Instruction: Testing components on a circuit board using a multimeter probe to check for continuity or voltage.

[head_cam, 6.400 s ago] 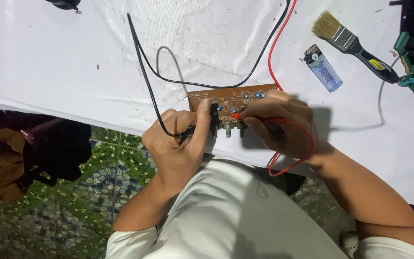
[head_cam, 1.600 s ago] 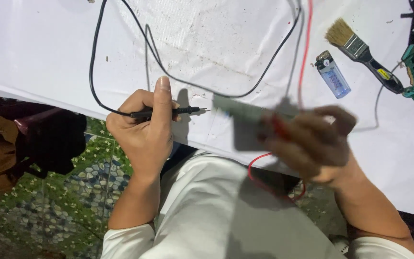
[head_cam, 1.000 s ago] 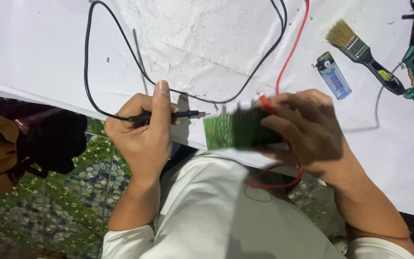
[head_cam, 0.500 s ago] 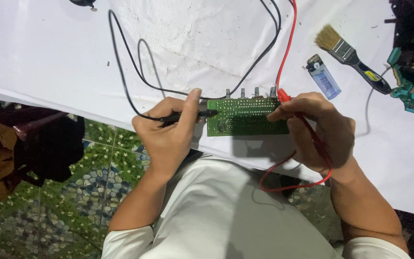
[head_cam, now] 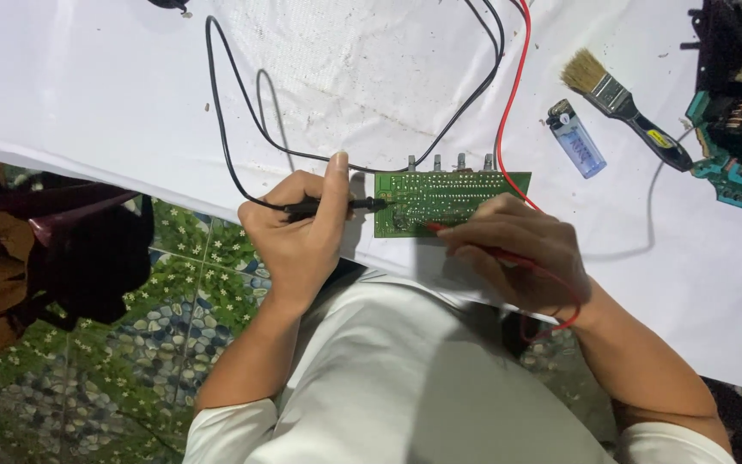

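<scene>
A green circuit board (head_cam: 448, 196) lies solder side up at the near edge of the white table (head_cam: 113, 103), its knob shafts pointing away from me. My left hand (head_cam: 298, 232) grips a black test probe (head_cam: 337, 206) whose tip touches the board's left end. My right hand (head_cam: 517, 253) grips a red test probe (head_cam: 461, 236) with its tip on the lower left part of the board. A black lead (head_cam: 234, 129) and a red lead (head_cam: 513, 94) run from the probes toward the table's far side.
A paintbrush (head_cam: 624, 107) and a blue lighter (head_cam: 577, 139) lie right of the board. Dismantled electronics with a teal part (head_cam: 736, 94) sit at the far right edge. Below the table edge are a patterned floor (head_cam: 191, 283) and a dark bag (head_cam: 53, 258).
The board was flipped from its brown component side to its green solder side and laid flat at the table edge. Both probes have come down onto it.
</scene>
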